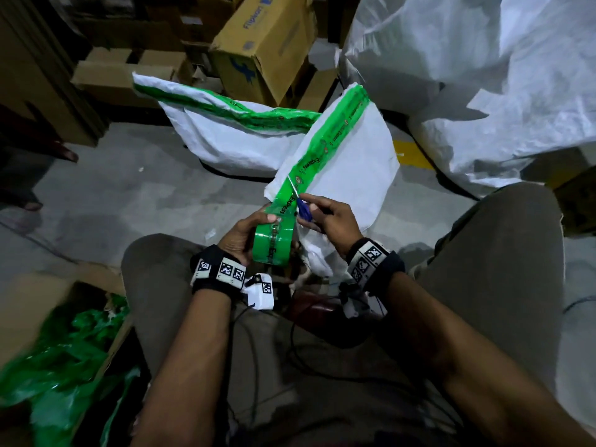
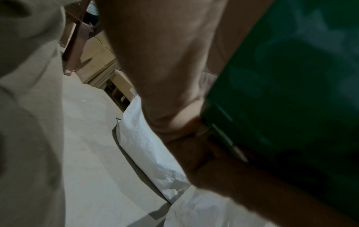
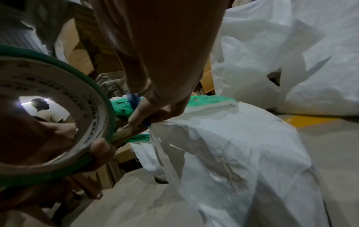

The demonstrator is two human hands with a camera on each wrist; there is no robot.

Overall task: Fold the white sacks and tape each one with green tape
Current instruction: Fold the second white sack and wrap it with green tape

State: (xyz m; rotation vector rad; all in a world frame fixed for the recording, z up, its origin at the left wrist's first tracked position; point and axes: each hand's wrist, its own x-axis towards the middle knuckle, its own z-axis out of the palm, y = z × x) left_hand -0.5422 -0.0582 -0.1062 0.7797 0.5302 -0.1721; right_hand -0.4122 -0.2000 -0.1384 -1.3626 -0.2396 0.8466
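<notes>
A seated person works over a grey concrete floor (image 1: pixel 135 201). The left hand (image 1: pixel 240 235) has its grip curled around a roll of glossy green tape (image 1: pixel 272 243), printed with dark lettering on a pale cardboard core; fingers (image 3: pixel 99 147) hook through the ring. A shiny strip runs from the roll up along the edge of a folded white sack (image 1: pixel 351 162) of crinkled woven plastic, which lies on the floor between the knees. The right hand (image 1: pixel 332 217) pinches a small blue-handled cutter (image 1: pixel 303 209), its thin metal tip touching the strip just past the roll. Behind it lies another folded white sack (image 1: pixel 232 143), already banded with wrinkled green tape. Brown cardboard boxes (image 1: pixel 267 43) stand at the far edge of the floor, a large crumpled white bulk bag (image 1: pixel 483 75) at the right, and crumpled green plastic scraps (image 1: pixel 64 359) at the near left.
</notes>
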